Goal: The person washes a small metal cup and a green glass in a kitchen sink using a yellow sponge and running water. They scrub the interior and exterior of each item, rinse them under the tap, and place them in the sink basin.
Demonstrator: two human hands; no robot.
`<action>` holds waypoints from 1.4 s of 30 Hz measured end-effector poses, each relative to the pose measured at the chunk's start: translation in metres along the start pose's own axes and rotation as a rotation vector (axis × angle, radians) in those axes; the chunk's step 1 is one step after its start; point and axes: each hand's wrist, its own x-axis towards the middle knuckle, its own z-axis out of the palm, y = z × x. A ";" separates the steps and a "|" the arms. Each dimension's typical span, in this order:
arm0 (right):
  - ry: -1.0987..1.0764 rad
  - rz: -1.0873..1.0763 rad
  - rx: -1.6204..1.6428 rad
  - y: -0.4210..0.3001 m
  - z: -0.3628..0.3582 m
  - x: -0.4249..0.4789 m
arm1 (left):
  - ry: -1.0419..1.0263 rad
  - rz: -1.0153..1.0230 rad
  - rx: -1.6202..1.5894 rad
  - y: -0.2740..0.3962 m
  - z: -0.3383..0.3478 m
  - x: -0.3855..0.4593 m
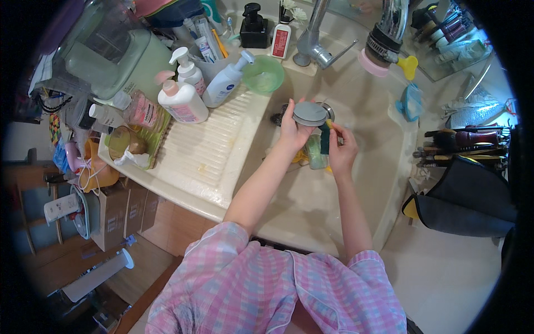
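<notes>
In my left hand (290, 129) is a round grey lid (310, 113), held flat above the basin of a cream sink (288, 200). My right hand (343, 147) pinches a dark green and yellow scouring sponge (325, 137) against the lid's right edge. Below the hands, a greenish clear container (315, 155) lies in the basin, partly hidden by the sponge. Something yellow (301, 157) is beside it, mostly covered by my left wrist. A dark bristly scrubber (277, 119) rests left of my left hand. Behind the lid shows the metal drain (328, 110).
A chrome faucet (316, 46) rises behind the basin. On the ribbed drainboard (204, 158) stand pump bottles (183, 102), a green bowl (263, 75) and a glass cup (123, 142). Makeup brushes (463, 142) and a dark fabric case (463, 200) lie on the right counter.
</notes>
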 end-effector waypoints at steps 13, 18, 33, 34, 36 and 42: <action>-0.107 -0.098 -0.213 -0.007 0.009 0.021 | 0.005 0.107 0.634 -0.021 -0.010 -0.026; -0.292 -0.140 -0.184 -0.021 0.025 0.002 | -0.036 0.230 0.663 -0.011 -0.009 -0.019; -0.160 -0.285 -0.103 -0.007 0.029 0.021 | 0.002 0.362 1.385 -0.009 -0.042 -0.028; -0.159 -0.268 -0.069 -0.003 0.028 0.026 | -0.049 0.461 1.265 -0.011 -0.041 -0.029; -0.186 -0.138 -0.079 0.006 0.024 0.031 | -0.057 0.495 1.103 -0.013 -0.035 -0.033; -0.071 0.015 0.029 0.019 0.022 0.009 | 0.056 0.317 0.573 -0.010 -0.017 -0.035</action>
